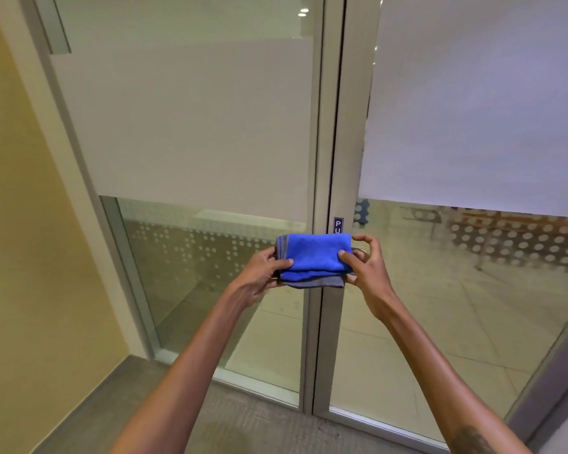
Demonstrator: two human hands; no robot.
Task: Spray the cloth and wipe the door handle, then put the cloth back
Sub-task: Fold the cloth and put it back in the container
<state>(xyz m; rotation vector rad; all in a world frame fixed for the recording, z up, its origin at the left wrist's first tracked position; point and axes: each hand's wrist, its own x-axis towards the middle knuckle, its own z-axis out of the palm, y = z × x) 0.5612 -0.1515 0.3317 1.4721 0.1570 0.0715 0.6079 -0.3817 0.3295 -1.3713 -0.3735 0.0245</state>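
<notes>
While both bare arms reach forward from the bottom of the head view, a folded blue microfibre cloth (313,258) with a grey underside is held level between the two hands in front of a pair of glass doors. The left hand (263,273) pinches the cloth's left end, thumb on top of the blue face and fingers curled beneath, so its grip is closed on the cloth. The right hand (364,263) pinches the right end in the same way, thumb on the blue face; its index finger is lifted and curved above the cloth's corner, and that grip is likewise closed on the cloth. A grey layer shows along the cloth's lower edge and at its upper left corner.

Behind the cloth runs the pale metal door frame (328,126) where the two door leaves meet. A small dark blue sign (338,225) with white letters, of which only "PU" shows, sits on the frame just above the cloth. The door handle is hidden behind the cloth and hands. Frosted film (191,126) covers the upper glass of both leaves; the lower glass is clear with white dots. A yellow wall (23,224) stands at the left, and grey floor (243,427) lies below the arms.
</notes>
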